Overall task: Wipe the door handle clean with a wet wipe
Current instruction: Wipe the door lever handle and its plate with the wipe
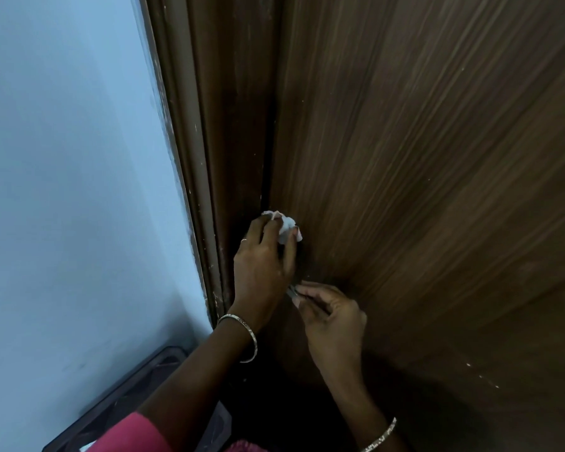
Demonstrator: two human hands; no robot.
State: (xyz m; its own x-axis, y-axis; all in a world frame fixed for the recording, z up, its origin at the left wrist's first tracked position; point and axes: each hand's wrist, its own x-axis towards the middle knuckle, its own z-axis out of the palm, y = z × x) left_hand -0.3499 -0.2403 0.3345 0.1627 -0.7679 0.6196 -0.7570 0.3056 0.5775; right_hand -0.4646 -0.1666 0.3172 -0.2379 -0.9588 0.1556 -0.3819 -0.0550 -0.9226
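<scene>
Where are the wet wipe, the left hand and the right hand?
wet wipe [287, 227], head view, crumpled white wad at the fingertips.
left hand [261, 265], head view, back of the hand.
right hand [335, 324], head view, back of the hand.

Door [405, 158]: brown wood-grain veneer, fine streaks, slight sheen, few pale specks near right. Frame [209, 125], left of it: darker painted wood, smooth, semi-gloss, scuffed w/ pale chips. Wall [62, 141], far left: pale blue paint, matt, even. Wipe [286, 228]: white, soft, crumpled, fabric-like. Handle [291, 292]: only a sliver shows, silvery metal, shiny. Bangles [250, 334], ring [244, 239]: bright metal. Sleeve [134, 432]: pink cloth. Rack [128, 386], near left: black, prob. plastic, dull.
</scene>
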